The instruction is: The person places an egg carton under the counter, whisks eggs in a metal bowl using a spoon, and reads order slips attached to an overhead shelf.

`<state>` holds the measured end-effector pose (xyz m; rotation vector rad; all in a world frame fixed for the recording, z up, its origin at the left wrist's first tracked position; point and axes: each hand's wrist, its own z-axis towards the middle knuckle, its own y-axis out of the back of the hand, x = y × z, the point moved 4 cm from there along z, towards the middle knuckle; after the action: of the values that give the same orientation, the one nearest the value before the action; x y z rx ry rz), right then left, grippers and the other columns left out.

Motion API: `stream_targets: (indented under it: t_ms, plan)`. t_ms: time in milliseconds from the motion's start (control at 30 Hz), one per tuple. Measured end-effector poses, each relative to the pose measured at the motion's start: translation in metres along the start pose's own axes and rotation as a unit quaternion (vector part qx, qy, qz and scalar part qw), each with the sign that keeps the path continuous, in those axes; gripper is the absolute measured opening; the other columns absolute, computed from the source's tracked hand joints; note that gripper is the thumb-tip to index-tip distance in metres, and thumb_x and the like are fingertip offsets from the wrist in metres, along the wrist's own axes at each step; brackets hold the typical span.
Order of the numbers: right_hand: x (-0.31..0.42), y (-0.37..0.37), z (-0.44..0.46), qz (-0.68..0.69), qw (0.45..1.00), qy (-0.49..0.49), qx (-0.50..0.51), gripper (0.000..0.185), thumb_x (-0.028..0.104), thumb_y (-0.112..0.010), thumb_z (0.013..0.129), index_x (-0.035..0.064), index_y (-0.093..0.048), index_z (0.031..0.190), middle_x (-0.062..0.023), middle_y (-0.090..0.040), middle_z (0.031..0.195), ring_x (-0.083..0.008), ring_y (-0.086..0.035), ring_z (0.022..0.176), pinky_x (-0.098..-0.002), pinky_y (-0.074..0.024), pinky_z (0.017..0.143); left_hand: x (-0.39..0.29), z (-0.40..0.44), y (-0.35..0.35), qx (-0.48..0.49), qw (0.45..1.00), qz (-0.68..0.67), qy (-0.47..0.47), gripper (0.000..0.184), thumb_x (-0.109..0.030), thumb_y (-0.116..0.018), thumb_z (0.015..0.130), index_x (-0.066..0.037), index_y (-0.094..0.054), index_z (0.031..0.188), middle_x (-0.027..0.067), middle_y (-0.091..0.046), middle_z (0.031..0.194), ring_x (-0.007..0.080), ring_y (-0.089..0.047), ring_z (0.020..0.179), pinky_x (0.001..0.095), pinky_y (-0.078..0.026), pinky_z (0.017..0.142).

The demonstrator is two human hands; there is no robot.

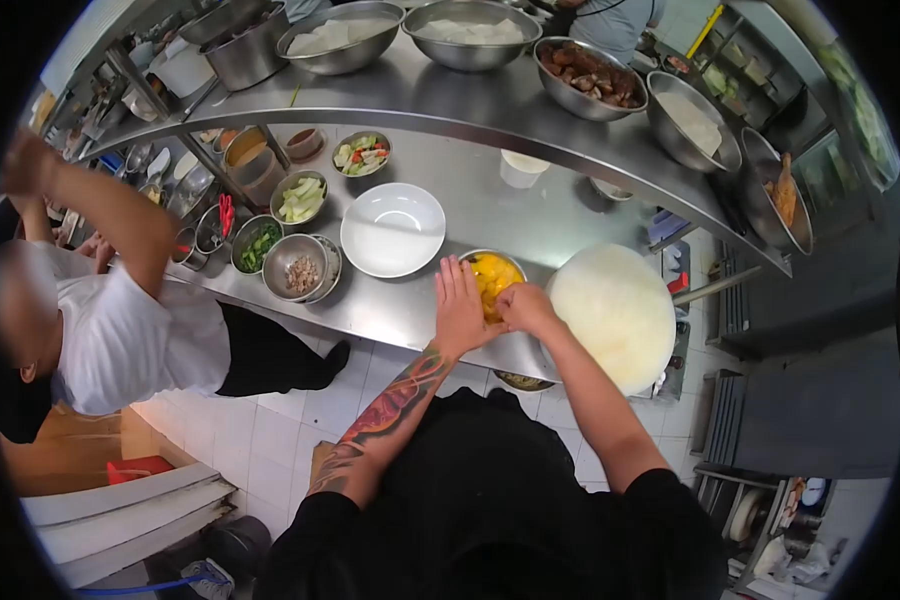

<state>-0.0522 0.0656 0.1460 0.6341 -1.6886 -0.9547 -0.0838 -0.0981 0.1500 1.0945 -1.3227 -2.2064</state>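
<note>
A metal bowl of yellow egg yolks (492, 277) stands near the front edge of the steel counter (380, 318). My left hand (460, 308) lies against the bowl's left side, its fingers stretched out and pointing away from me. At the bowl's right front rim is my right hand (527, 308), its fingers curled together; whether they hold anything is hidden. To the left stands a white bowl (393, 230). A large round white board (612, 318) lies on the right.
Bowls of chopped meat (300, 276), green herbs (258, 246) and cut vegetables (302, 199) stand at left. Overhead, a steel shelf (450, 95) carries several large bowls. A co-worker in a white shirt (135, 335) stands at left with an arm raised. A white tub (523, 168) sits farther back.
</note>
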Motion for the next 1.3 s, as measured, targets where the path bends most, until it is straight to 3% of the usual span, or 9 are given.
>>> stream_targets:
  t_ms: [400, 500, 600, 700, 767, 933, 1033, 1133, 1300]
  plan:
    - [0.002, -0.004, -0.010, -0.062, 0.994, 0.069, 0.057, 0.017, 0.024, -0.066, 0.080, 0.0109, -0.076, 0.083, -0.0132, -0.071, 0.080, -0.0324, -0.068, 0.076, -0.0416, -0.0545, 0.070, -0.001, 0.002, 0.003, 0.020, 1.000, -0.009, -0.004, 0.136, -0.073, -0.074, 0.061, 0.019, -0.021, 0.144, 0.0401, -0.015, 0.153, 0.0511, -0.012, 0.145, 0.0561, -0.012, 0.118]
    - [-0.016, 0.014, -0.002, 0.046, 0.994, -0.055, -0.080, 0.017, 0.024, -0.066, 0.081, 0.0099, -0.076, 0.084, -0.0131, -0.071, 0.078, -0.0321, -0.068, 0.075, -0.0407, -0.0547, 0.070, 0.002, 0.003, -0.003, 0.011, 1.000, -0.016, -0.004, 0.135, -0.070, -0.077, 0.059, 0.018, -0.022, 0.145, 0.0388, -0.016, 0.153, 0.0512, -0.011, 0.145, 0.0575, -0.010, 0.118]
    - [-0.005, -0.005, -0.011, -0.028, 0.995, 0.067, 0.069, 0.017, 0.024, -0.066, 0.081, 0.0105, -0.076, 0.084, -0.0127, -0.070, 0.077, -0.0319, -0.069, 0.073, -0.0403, -0.0547, 0.069, 0.003, 0.001, -0.008, 0.006, 1.000, -0.010, -0.005, 0.135, -0.069, -0.077, 0.060, 0.018, -0.022, 0.145, 0.0390, -0.014, 0.154, 0.0515, -0.009, 0.146, 0.0575, -0.008, 0.118]
    - [-0.022, 0.008, -0.004, 0.000, 0.991, -0.040, -0.128, 0.016, 0.023, -0.066, 0.080, 0.0106, -0.076, 0.084, -0.0133, -0.071, 0.080, -0.0323, -0.069, 0.075, -0.0409, -0.0547, 0.069, -0.002, 0.003, -0.007, 0.040, 0.999, 0.013, 0.016, 0.135, -0.070, -0.077, 0.060, 0.018, -0.020, 0.146, 0.0389, -0.012, 0.154, 0.0512, -0.006, 0.147, 0.0571, -0.006, 0.119]
    - [-0.011, -0.005, -0.008, -0.003, 0.995, 0.007, 0.097, 0.015, 0.021, -0.065, 0.079, 0.0110, -0.076, 0.083, -0.0136, -0.071, 0.083, -0.0325, -0.068, 0.079, -0.0422, -0.0546, 0.072, -0.005, 0.003, -0.008, 0.055, 0.998, 0.020, 0.014, 0.135, -0.070, -0.076, 0.061, 0.018, -0.019, 0.146, 0.0389, -0.011, 0.154, 0.0512, -0.005, 0.147, 0.0570, -0.005, 0.119]
    - [-0.009, -0.003, -0.010, -0.083, 0.996, 0.010, 0.030, 0.015, 0.020, -0.065, 0.078, 0.0108, -0.076, 0.083, -0.0141, -0.071, 0.084, -0.0322, -0.069, 0.079, -0.0409, -0.0544, 0.072, -0.005, 0.006, -0.012, 0.057, 0.998, 0.031, 0.015, 0.137, -0.072, -0.075, 0.061, 0.017, -0.018, 0.147, 0.0382, -0.011, 0.155, 0.0501, -0.003, 0.148, 0.0564, -0.002, 0.119]
    - [-0.022, 0.009, -0.004, 0.047, 0.992, -0.067, -0.096, 0.016, 0.020, -0.067, 0.078, 0.0079, -0.076, 0.084, -0.0143, -0.071, 0.082, -0.0321, -0.068, 0.079, -0.0409, -0.0543, 0.072, -0.007, 0.012, -0.013, 0.022, 1.000, 0.002, 0.007, 0.137, -0.073, -0.075, 0.060, 0.017, -0.019, 0.147, 0.0370, -0.013, 0.155, 0.0486, -0.006, 0.148, 0.0562, -0.006, 0.119]
    - [-0.015, -0.011, -0.005, 0.027, 0.996, 0.073, 0.041, 0.015, 0.020, -0.068, 0.077, 0.0085, -0.076, 0.083, -0.0139, -0.071, 0.083, -0.0316, -0.068, 0.076, -0.0399, -0.0545, 0.072, -0.006, 0.006, -0.011, -0.001, 1.000, 0.028, -0.008, 0.137, -0.074, -0.075, 0.059, 0.016, -0.021, 0.147, 0.0359, -0.016, 0.155, 0.0471, -0.010, 0.148, 0.0560, -0.009, 0.119]
    - [-0.019, -0.004, -0.006, 0.015, 1.000, -0.004, 0.002, 0.014, 0.019, -0.069, 0.076, 0.0096, -0.077, 0.083, -0.0138, -0.071, 0.082, -0.0313, -0.068, 0.076, -0.0397, -0.0546, 0.072, -0.006, 0.009, -0.010, -0.009, 1.000, 0.021, -0.015, 0.136, -0.073, -0.075, 0.057, 0.016, -0.024, 0.145, 0.0351, -0.021, 0.153, 0.0466, -0.015, 0.146, 0.0555, -0.013, 0.118]
